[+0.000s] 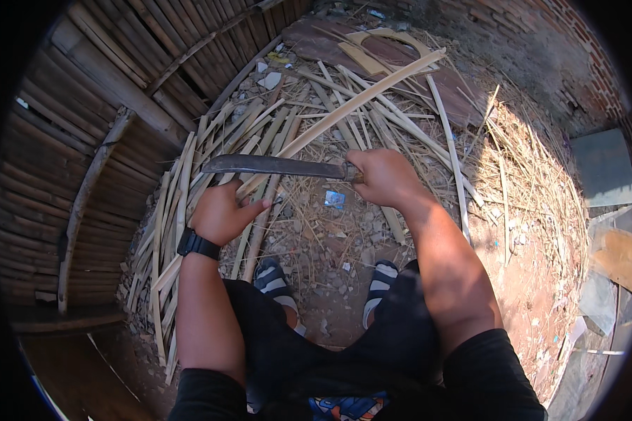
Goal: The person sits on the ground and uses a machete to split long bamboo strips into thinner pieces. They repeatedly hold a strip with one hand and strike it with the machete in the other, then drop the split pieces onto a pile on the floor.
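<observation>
My right hand (386, 177) is closed round the handle of a machete (281, 166). Its long dark blade points left and lies across a pale bamboo strip (358, 100), seemingly close to or touching it. My left hand (221, 210), with a black watch on the wrist, grips that strip just below the blade, thumb stretched out to the right. From the hand the strip slants up to the far right, and its lower end shows beside my left forearm. Part of the strip is hidden behind the hand.
Many split bamboo strips (182, 189) are heaped on the ground to the left and ahead. Shavings (534, 168) litter the right side. A bamboo wall (63, 175) stands left, a brick wall (541, 56) at the back. My sandalled feet (274, 281) stand below the blade.
</observation>
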The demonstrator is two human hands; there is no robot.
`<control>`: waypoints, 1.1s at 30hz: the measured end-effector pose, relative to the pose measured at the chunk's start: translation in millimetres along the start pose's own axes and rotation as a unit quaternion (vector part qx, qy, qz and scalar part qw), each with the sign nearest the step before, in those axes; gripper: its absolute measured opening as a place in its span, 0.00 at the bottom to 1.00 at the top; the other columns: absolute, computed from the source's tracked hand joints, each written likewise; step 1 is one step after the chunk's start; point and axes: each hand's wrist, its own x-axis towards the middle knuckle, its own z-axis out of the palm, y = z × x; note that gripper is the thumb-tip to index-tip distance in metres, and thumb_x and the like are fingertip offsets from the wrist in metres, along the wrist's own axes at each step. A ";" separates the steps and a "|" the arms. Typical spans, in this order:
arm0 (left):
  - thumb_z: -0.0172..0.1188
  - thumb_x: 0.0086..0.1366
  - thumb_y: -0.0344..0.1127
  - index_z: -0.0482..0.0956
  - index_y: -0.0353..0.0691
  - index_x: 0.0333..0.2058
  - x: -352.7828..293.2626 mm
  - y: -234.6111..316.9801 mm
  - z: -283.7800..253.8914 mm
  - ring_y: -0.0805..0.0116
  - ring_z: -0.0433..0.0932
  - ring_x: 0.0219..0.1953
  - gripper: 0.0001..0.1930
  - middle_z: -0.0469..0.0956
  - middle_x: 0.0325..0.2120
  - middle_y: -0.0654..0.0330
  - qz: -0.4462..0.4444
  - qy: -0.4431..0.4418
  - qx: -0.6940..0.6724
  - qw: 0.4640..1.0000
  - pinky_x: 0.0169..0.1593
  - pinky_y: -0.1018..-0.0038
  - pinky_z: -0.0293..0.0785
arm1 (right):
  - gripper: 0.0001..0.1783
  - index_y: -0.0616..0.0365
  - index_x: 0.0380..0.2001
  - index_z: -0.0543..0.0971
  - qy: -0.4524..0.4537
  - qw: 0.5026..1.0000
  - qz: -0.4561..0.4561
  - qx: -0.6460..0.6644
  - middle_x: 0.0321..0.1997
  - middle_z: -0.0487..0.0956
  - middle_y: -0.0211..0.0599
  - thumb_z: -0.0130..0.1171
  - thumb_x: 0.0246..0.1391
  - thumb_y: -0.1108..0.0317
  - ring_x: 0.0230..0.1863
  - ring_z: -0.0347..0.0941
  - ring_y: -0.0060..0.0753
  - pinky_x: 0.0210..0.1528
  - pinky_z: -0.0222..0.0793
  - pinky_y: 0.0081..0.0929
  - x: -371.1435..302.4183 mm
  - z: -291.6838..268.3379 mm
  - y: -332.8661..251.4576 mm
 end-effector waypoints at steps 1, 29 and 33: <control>0.73 0.58 0.59 0.81 0.33 0.30 -3.2 -3.0 -1.6 0.54 0.81 0.23 0.28 0.79 0.18 0.51 0.007 0.006 0.009 1.000 0.32 0.60 0.75 | 0.18 0.53 0.45 0.82 0.014 0.999 0.014 0.032 0.37 0.84 0.53 0.66 0.47 0.68 0.43 0.80 0.61 0.48 0.75 0.48 2.0 -0.5 12.1; 0.53 0.73 0.63 0.82 0.35 0.27 -12.8 3.2 -17.1 0.39 0.77 0.25 0.32 0.76 0.18 0.44 0.027 0.095 0.015 0.995 0.30 0.52 0.72 | 0.22 0.62 0.48 0.81 0.078 0.982 0.134 0.105 0.37 0.84 0.57 0.68 0.52 0.60 0.42 0.82 0.60 0.49 0.77 0.43 -6.7 -37.9 37.2; 0.53 0.73 0.63 0.82 0.35 0.27 -7.2 13.3 -13.3 0.39 0.78 0.25 0.32 0.76 0.17 0.44 0.023 0.081 0.035 0.996 0.30 0.52 0.73 | 0.21 0.57 0.48 0.82 0.260 0.917 0.246 0.175 0.36 0.84 0.55 0.68 0.52 0.61 0.41 0.81 0.60 0.47 0.75 0.46 -6.9 -20.3 88.9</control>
